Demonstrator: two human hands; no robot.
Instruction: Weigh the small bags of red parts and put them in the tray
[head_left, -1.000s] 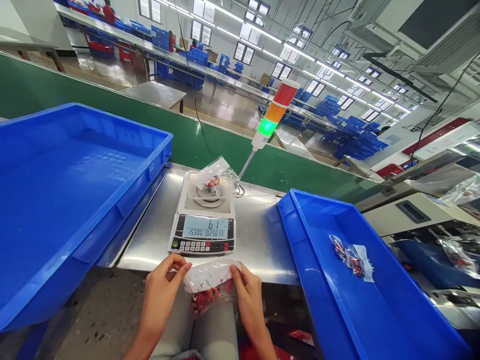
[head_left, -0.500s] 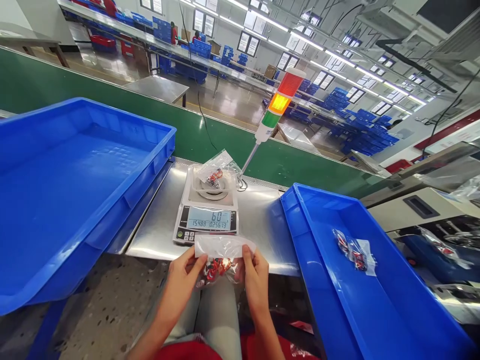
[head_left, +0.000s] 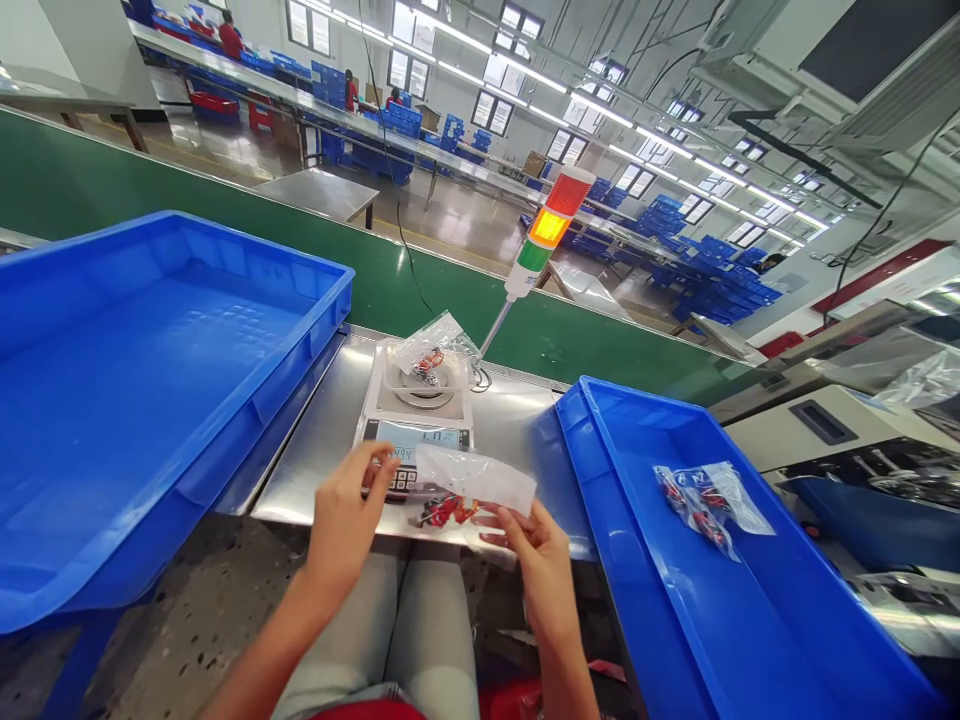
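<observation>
Plastic bag (head_left: 475, 478) mostly hiding scale display (head_left: 405, 441)

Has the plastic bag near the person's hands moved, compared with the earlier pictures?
Yes, forward: the plastic bag now overlaps the front of the digital scale; earlier it was nearer the person.

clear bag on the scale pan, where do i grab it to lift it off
Pinch the flat, empty corner of the clear plastic bag, which points up toward the far side of the scale pan. Come from above with the left hand, which looks free and is the nearer one. The red contents sit low in the bag, so that corner looks like bare plastic and should be easy to catch.
</observation>
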